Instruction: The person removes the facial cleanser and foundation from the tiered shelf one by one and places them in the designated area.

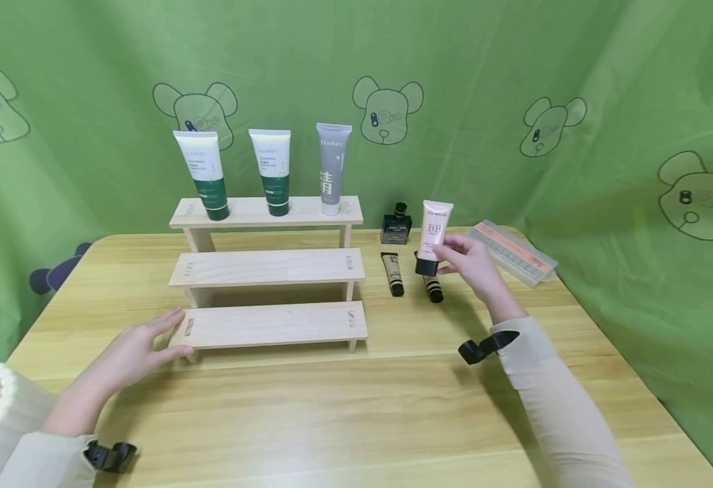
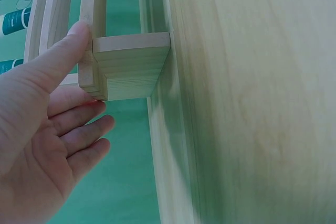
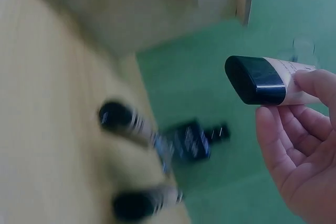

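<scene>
My right hand [image 1: 469,263] pinches a pale pink BB cream tube [image 1: 434,230] by its side, black cap down, above the table's right half. In the right wrist view its black cap [image 3: 256,81] shows beyond my thumb and fingers. My left hand [image 1: 131,349] grips the left end of the lowest board of a three-step wooden display stand [image 1: 271,325], thumb at the front corner and index finger at the rear. The left wrist view shows the other fingers [image 2: 86,137] off the wood. Two white-and-green tubes [image 1: 206,176] [image 1: 273,173] and a grey tube [image 1: 333,169] stand on the top step.
Right of the stand are a dark perfume bottle [image 1: 396,227] and two small black-capped tubes [image 1: 393,274] [image 1: 434,290], one partly behind the pink tube. A clear flat case [image 1: 512,252] lies farther right. A white ribbed container [image 1: 11,413] stands at the left front. Green curtain surrounds the table [image 1: 308,420].
</scene>
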Motion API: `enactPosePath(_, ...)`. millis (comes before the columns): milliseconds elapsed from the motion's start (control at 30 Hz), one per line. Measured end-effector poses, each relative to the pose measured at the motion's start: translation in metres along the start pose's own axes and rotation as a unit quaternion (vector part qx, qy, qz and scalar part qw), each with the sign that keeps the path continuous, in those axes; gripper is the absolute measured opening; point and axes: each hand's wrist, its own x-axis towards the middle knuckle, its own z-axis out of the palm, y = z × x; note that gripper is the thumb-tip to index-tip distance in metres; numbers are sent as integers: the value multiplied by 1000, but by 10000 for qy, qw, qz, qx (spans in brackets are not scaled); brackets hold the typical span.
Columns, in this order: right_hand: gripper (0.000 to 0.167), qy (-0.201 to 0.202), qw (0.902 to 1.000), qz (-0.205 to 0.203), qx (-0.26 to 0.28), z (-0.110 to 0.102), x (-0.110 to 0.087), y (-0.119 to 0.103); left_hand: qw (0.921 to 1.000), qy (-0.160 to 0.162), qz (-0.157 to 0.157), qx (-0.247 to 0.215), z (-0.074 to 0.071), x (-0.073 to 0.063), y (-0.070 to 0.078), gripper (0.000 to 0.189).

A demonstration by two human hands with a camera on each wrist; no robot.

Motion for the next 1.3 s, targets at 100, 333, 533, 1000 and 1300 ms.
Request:
enactPosePath(100,42,112,9998,121,-127,-11,-1,13,10000,-17,-9,-9,0,0,0,72)
enactPosePath(333,49,262,9966,549,-551,-32,-2,43,9999,-73,-71,-22,-1,-1,-1,74)
enactPosePath(533,52,416,9884,1084,-983,-46,3,68,9999,-102,-61,-46,0,0,-1,75)
enactPosePath(1000,54,373,9792,1551,-1255,-67,12,102,9999,-77,-93,4,0,0,-2,74)
enactPosePath(1300,47,208,9735,1669,-1549,-74,18,101,9999,-61,-82,-7,0,0,-3,75)
